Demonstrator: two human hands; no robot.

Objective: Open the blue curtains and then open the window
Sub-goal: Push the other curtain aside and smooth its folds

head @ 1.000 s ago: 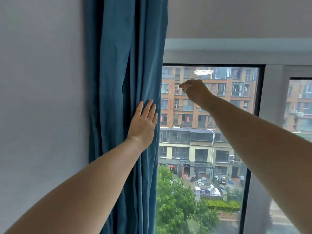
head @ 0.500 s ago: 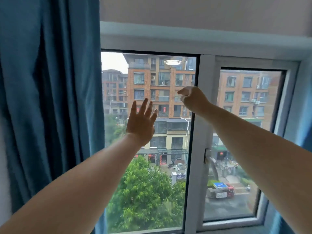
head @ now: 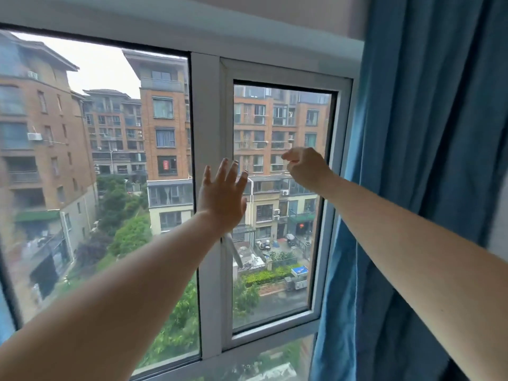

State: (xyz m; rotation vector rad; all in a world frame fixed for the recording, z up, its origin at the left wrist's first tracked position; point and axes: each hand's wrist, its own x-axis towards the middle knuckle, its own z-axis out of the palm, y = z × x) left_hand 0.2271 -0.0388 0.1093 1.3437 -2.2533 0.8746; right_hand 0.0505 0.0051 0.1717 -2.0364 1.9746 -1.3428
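Note:
A blue curtain (head: 428,160) hangs bunched at the right, over the window's right edge. A sliver of blue curtain (head: 4,320) shows at the far left. The window (head: 284,72) has a white-framed casement sash on the right with a white handle (head: 233,250), and the sash sits closed in its frame. My left hand (head: 221,196) is raised with fingers spread in front of the white centre post, holding nothing. My right hand (head: 306,167) is curled loosely in front of the sash glass, apart from the curtain, with nothing in it.
A large fixed pane (head: 96,160) fills the left. Brick apartment blocks, trees and a street lie outside. The white lower frame bar (head: 247,350) runs along the bottom, with a grey wall strip (head: 247,15) above the window.
The view has swung right, from the left curtain to the casement sash and right curtain. My left hand has come off the left curtain and hangs open before the window.

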